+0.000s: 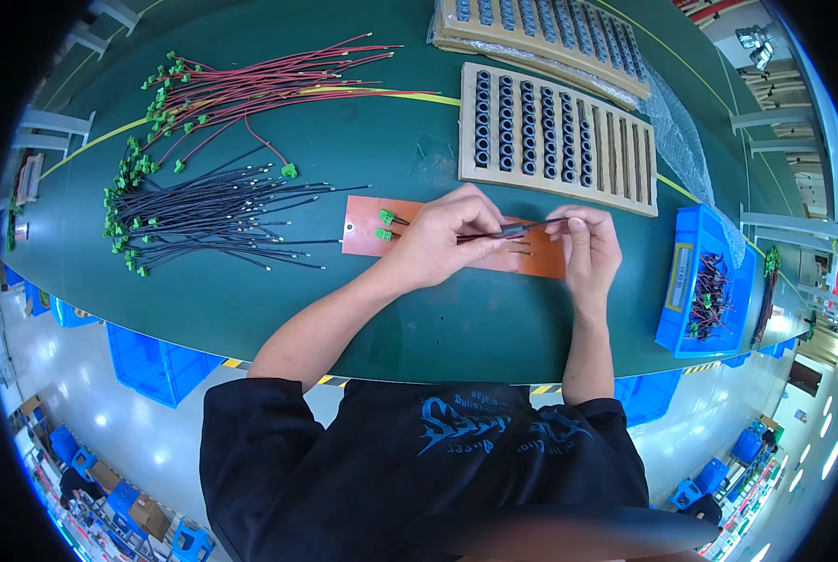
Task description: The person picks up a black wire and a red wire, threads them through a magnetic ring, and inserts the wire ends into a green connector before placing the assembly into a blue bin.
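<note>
My left hand point(452, 234) is closed, thumb and fingers pinching a small dark grey cylinder point(512, 229) and the wires beside it. Dark wires point(542, 223) run out of the cylinder's right end to my right hand point(589, 245), whose thumb and forefinger pinch them. Both hands are above an orange board point(367, 209). At its left part, two green connectors point(385, 226) with short wires stick out beside my left wrist. More wire tips point(522, 248) show on the board between my hands. How the wires pass inside my left fingers is hidden.
Black wires point(203, 211) and red wires point(250, 86) with green connectors lie at left. Behind my hands is a slotted tray point(556, 187) of dark cylinders, with stacked trays point(541, 42) and bubble wrap point(686, 140) beyond. A blue bin point(672, 332) of short wired connectors stands at right.
</note>
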`<move>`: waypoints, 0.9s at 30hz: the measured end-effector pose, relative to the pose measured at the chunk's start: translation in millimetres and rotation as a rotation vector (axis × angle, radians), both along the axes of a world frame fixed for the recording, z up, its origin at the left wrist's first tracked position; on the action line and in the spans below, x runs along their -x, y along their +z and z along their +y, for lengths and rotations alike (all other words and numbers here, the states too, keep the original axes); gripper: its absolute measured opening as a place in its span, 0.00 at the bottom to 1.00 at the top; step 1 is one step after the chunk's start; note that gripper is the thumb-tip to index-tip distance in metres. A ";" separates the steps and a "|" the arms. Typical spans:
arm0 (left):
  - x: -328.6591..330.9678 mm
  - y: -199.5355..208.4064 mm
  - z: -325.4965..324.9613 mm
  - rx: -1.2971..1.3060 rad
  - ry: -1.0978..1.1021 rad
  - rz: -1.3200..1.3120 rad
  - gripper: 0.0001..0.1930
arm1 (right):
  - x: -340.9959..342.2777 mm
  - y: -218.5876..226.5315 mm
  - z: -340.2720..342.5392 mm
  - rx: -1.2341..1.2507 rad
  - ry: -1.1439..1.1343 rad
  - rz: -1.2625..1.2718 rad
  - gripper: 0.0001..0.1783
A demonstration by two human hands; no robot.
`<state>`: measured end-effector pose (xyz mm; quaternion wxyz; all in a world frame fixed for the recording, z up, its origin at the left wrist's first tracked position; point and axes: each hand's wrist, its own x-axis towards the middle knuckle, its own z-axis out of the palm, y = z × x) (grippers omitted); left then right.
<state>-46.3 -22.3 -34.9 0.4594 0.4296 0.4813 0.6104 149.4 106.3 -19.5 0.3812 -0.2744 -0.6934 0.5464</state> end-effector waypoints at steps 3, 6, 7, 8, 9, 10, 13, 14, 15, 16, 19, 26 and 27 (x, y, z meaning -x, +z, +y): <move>-0.3 6.3 5.4 -0.130 -0.032 0.195 0.09 | -6.2 5.7 4.6 0.059 0.074 0.039 0.05; 0.7 13.2 17.3 0.023 -0.115 0.063 0.10 | -8.9 14.2 6.8 0.107 0.190 0.101 0.06; -0.5 16.1 21.4 0.240 -0.168 -0.076 0.11 | -10.6 17.2 6.6 0.103 0.246 0.120 0.06; -5.3 20.6 24.1 0.240 -0.180 -0.070 0.11 | -13.8 17.4 5.7 0.100 0.235 0.125 0.06; -12.0 26.6 26.6 0.225 -0.204 -0.150 0.10 | -17.3 16.1 4.7 0.075 0.229 0.121 0.07; -18.5 32.4 29.3 0.212 -0.230 -0.231 0.09 | -20.2 15.8 3.8 0.052 0.222 0.118 0.08; -18.9 21.6 44.2 0.224 -0.331 -0.229 0.05 | -18.2 17.8 4.4 0.210 0.111 0.130 0.08; -20.5 23.7 47.3 0.198 -0.290 -0.221 0.05 | -16.6 19.6 4.5 0.213 0.088 0.137 0.08; -22.3 25.3 50.6 0.172 -0.250 -0.214 0.05 | -14.4 21.9 5.7 0.281 0.064 0.090 0.08; -24.2 26.0 54.4 0.182 -0.271 -0.209 0.05 | -13.9 22.8 8.4 0.351 0.042 0.044 0.07; -39.5 16.8 65.3 0.138 -0.201 -0.228 0.05 | -21.8 11.6 27.1 0.194 0.120 -0.060 0.06; -41.4 0.5 83.4 0.107 -0.157 -0.156 0.04 | -27.9 -8.6 43.7 0.171 0.098 0.024 0.04; -40.6 0.4 83.6 0.110 -0.163 -0.146 0.04 | -26.6 -5.6 43.5 0.186 0.089 0.034 0.04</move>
